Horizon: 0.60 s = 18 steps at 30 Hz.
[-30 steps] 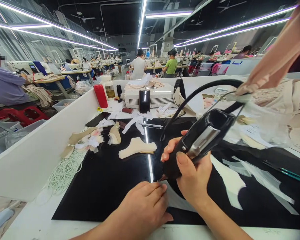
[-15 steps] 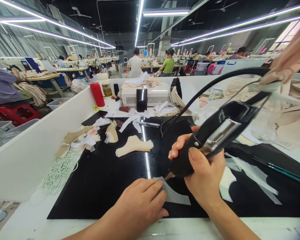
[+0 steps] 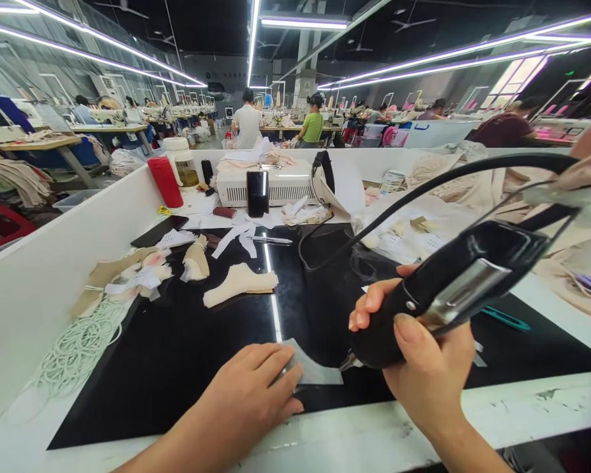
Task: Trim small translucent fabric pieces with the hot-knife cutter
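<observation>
My right hand point(image 3: 431, 358) is wrapped round a black corded electric hot-knife cutter point(image 3: 443, 299) with a metal strip along its body. Its pointed metal tip point(image 3: 350, 361) meets the right end of a translucent whitish sheet piece point(image 3: 315, 368) with a curved upper edge. Fingers laid down, my left hand point(image 3: 263, 381) presses the left part of that piece against the black work surface point(image 3: 177, 361) and hides some of it. A small stack of cream cut pieces point(image 3: 239, 284) lies farther back.
A pale green cord coil point(image 3: 81, 341) and scraps point(image 3: 138, 272) lie left. Behind are a pen point(image 3: 270, 240), a phone point(image 3: 257, 194), a white machine box point(image 3: 285, 182) and a red cylinder point(image 3: 165, 180). The cutter's black cable point(image 3: 404, 197) arches rightward. A teal-handled tool point(image 3: 505, 318) lies right.
The cutter's tip has moved from the sheet piece's upper left edge, near my left fingers, along to its right end. My left hand stays on the piece. The camera view has shifted right.
</observation>
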Motion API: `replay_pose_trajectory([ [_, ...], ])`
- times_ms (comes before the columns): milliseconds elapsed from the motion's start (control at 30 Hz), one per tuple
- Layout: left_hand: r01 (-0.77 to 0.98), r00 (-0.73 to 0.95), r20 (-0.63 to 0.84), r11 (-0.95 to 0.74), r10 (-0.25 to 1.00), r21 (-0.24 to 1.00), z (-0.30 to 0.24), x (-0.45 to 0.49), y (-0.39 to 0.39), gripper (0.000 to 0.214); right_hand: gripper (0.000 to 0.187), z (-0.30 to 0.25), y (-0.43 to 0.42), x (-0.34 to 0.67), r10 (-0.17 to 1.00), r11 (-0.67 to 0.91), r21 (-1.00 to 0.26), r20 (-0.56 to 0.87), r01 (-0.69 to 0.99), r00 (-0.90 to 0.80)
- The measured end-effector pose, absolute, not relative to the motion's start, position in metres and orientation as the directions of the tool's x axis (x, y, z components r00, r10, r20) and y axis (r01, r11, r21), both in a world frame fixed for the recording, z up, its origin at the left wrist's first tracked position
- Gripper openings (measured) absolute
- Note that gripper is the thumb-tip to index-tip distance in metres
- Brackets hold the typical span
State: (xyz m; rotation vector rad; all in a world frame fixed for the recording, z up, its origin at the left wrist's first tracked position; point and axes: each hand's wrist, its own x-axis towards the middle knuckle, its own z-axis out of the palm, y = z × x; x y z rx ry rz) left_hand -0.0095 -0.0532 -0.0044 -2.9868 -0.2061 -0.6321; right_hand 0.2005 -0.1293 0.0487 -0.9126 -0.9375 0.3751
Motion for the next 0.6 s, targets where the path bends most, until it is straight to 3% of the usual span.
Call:
replay_pose_trajectory([
  [600,0.144,0.899,0.427,-0.986,0.097,-0.079,-0.0062,-0.0091,-0.0512,0.035,0.031,0.0492,-0.1308,0.1970,0.610,0.584,-0.802,0.536,0.127,0.584],
])
